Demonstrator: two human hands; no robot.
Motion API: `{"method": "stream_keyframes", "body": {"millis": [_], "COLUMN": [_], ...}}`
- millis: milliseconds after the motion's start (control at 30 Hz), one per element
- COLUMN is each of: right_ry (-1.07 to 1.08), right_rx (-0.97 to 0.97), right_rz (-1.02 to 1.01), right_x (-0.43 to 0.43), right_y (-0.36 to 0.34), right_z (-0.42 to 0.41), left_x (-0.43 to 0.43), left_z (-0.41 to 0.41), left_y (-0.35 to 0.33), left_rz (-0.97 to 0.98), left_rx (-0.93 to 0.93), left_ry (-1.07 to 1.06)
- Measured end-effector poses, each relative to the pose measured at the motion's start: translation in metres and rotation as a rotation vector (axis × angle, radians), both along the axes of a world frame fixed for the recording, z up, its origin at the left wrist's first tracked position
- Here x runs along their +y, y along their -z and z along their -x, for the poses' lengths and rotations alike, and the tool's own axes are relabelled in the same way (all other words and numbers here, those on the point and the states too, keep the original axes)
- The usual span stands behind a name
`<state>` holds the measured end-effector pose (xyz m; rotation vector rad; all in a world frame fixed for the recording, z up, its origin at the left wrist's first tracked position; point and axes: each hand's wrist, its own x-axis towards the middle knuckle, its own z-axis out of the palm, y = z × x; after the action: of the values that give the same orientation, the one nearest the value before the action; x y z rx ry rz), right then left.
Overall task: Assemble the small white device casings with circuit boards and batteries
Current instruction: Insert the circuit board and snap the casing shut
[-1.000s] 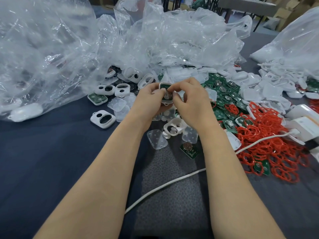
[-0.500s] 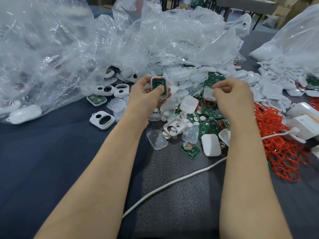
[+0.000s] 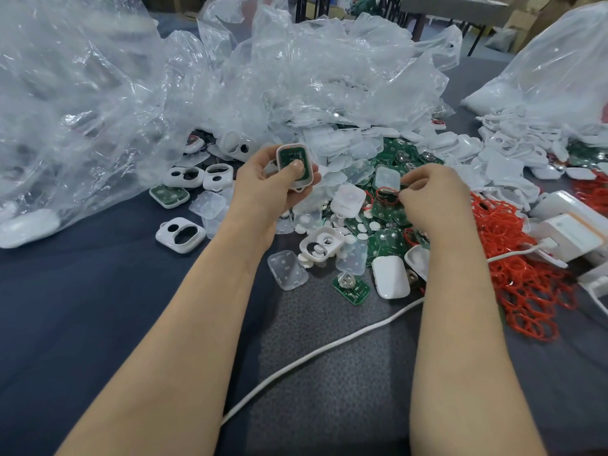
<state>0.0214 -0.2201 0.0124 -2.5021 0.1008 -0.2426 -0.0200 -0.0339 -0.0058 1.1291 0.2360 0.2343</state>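
Note:
My left hand [image 3: 273, 187] grips a small white casing [image 3: 293, 164] with a green circuit board seated in it, thumb pressing on the board, raised above the parts pile. My right hand [image 3: 434, 195] is to the right, low over the pile, pinching a red rubber ring [image 3: 386, 196] at its fingertips. Below and between the hands lie green circuit boards [image 3: 388, 238], a loose board with a battery clip [image 3: 351, 287], a white back cover [image 3: 391, 276] and a white front casing with two holes [image 3: 320, 246].
Crumpled clear plastic bags [image 3: 230, 80] fill the back and left. A heap of red rings [image 3: 526, 284] lies at right, beside white boxes [image 3: 569, 232]. A white cable [image 3: 316, 352] crosses the dark mat. More holed casings [image 3: 180, 234] lie at left.
The hands have parted: the left keeps the casing with the board, the right moved right to the pile and took a red ring between its fingertips.

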Motion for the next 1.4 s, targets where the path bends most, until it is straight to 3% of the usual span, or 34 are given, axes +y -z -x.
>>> {"method": "stream_keyframes", "body": {"millis": [500, 733, 867, 933, 1033, 1100, 1200, 1300, 1400], "right_ry": [0.017, -0.386, -0.055, 0.023, -0.111, -0.23, -0.232, -0.052, 0.24], "right_rx": [-0.057, 0.015, -0.192, -0.078, 0.097, 0.034, -0.094, -0.168, -0.071], "right_rz": [0.054, -0.04, -0.061, 0.054, 0.257, 0.182, -0.054, -0.103, 0.069], "right_x": [0.021, 0.026, 0.021, 0.015, 0.017, 0.02, 0.021, 0.019, 0.004], "right_y": [0.025, 0.015, 0.014, 0.019, 0.027, 0.025, 0.02, 0.019, 0.019], "right_z": [-0.016, -0.001, -0.008, -0.014, -0.015, -0.013, -0.008, -0.011, -0.021], "left_x": [-0.002, -0.002, -0.001, -0.002, -0.003, -0.003, -0.003, -0.003, -0.002], "left_z": [-0.001, 0.0, 0.0, 0.0, 0.0, 0.0, 0.001, 0.0, 0.0], "left_y": [0.0, 0.0, -0.001, -0.002, -0.002, -0.002, -0.001, -0.001, -0.001], "left_rz": [0.09, 0.103, 0.123, 0.134, 0.132, 0.128, 0.123, 0.122, 0.132], "left_rx": [0.092, 0.076, 0.08, 0.084, 0.08, 0.074, 0.072, 0.07, 0.067], "left_ry": [0.063, 0.056, 0.047, 0.041, 0.045, 0.045, 0.048, 0.051, 0.049]}}
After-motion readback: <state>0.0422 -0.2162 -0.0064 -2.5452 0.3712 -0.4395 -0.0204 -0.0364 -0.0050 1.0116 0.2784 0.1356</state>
